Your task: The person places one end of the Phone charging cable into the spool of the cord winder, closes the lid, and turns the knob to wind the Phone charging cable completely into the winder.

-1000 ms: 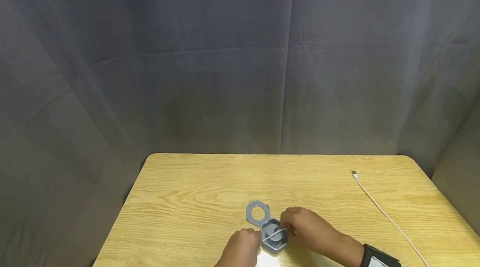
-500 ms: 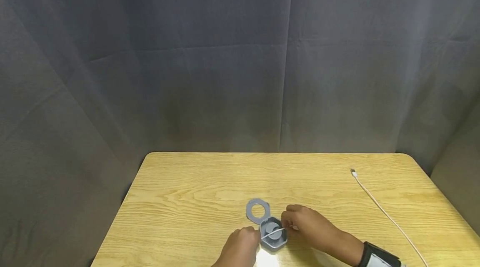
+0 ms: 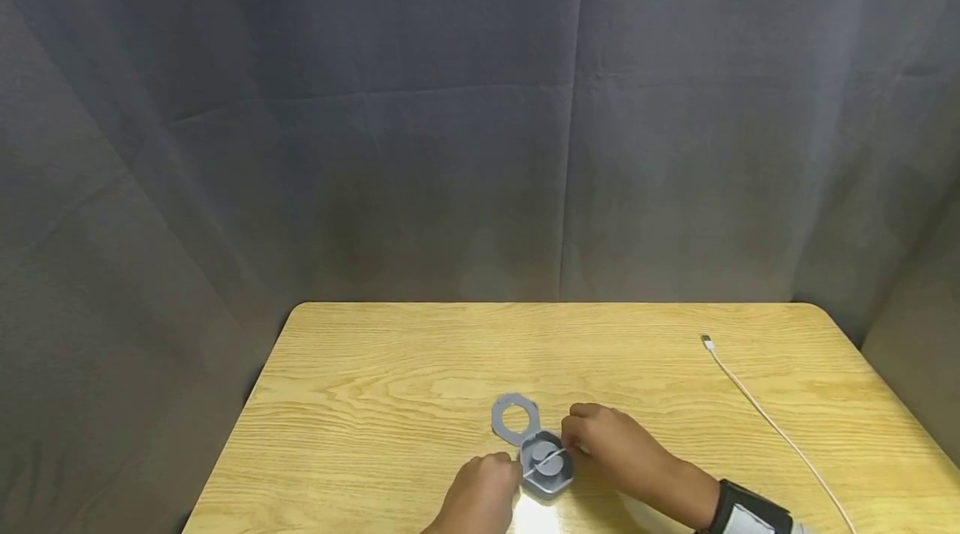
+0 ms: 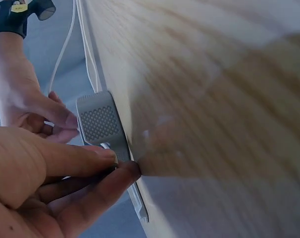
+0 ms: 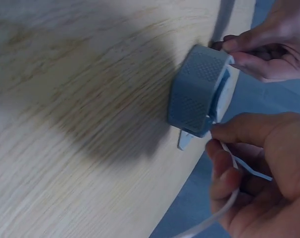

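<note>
A small grey hexagonal cable case (image 3: 546,491) stands on the table with its ring-shaped lid (image 3: 531,416) folded back behind it. Inside rises a round hub, and a white cable (image 3: 551,457) runs straight across it between both hands. At the case's left side, my left hand (image 3: 480,492) pinches the cable near its end; in the left wrist view, thumb and fingers (image 4: 103,157) meet right at the textured wall. My right hand (image 3: 611,442) pinches the cable at the opposite wall. In the right wrist view, more cable (image 5: 233,198) trails over the curled right fingers.
Farther right on the wooden table (image 3: 390,384), the cable's long part lies toward the front edge, its USB plug (image 3: 708,342) at the far end. A grey curtain (image 3: 450,184) hangs behind. A black band (image 3: 750,511) circles the right wrist.
My right hand has shifted slightly toward the back of the case, and the cable over the hub now lies straighter. The left hand stays almost still.
</note>
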Tool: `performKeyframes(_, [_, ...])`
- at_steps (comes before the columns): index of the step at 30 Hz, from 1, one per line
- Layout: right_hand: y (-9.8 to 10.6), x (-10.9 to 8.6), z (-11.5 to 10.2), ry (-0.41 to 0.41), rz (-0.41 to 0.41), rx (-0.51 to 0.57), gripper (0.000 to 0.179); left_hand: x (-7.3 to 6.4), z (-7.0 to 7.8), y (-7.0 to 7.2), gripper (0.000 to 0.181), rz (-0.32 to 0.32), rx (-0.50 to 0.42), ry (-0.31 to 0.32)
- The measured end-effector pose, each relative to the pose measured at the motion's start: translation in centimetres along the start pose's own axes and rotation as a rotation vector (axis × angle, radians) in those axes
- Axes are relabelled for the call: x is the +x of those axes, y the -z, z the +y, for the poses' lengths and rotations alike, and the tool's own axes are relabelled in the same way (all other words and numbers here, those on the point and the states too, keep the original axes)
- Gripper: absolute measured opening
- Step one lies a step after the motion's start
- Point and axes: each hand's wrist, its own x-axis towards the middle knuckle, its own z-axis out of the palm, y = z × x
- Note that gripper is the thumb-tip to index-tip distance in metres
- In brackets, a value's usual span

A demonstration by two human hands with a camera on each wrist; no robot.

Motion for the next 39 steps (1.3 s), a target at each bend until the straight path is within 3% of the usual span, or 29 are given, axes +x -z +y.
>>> performKeyframes(12, [0.4, -0.4, 0.4, -0.058, -0.080, 0.209, 0.016, 0.0, 0.1, 0.1, 0.014, -0.014, -0.021, 0.027])
performKeyframes(16, [0.8, -0.2, 0.4, -0.053, -0.113, 0.212, 0.016, 0.0, 0.1, 0.2, 0.014, -0.023, -0.064, 0.048])
performKeyframes(23, [1.0, -0.3, 0.5, -0.110, -0.024, 0.145, 0.018, 0.0, 0.2, 0.2, 0.014, -0.010, -0.063, 0.049])
performKeyframes(27, [0.8, -0.6, 0.8, -0.141, -0.055, 0.147, 0.018, 0.0, 0.2, 0.2, 0.014, -0.006, -0.063, 0.052])
performKeyframes(35, [1.5, -0.9, 1.3, -0.086, -0.080, 0.257, 0.020, -0.1, 0.1, 0.0, 0.020, 0.032, -0.022, 0.037])
performKeyframes(39, [1.3, -0.9, 1.3, -0.063, -0.110, 0.247, 0.018, -0.1, 0.1, 0.0, 0.021, 0.038, -0.022, 0.043])
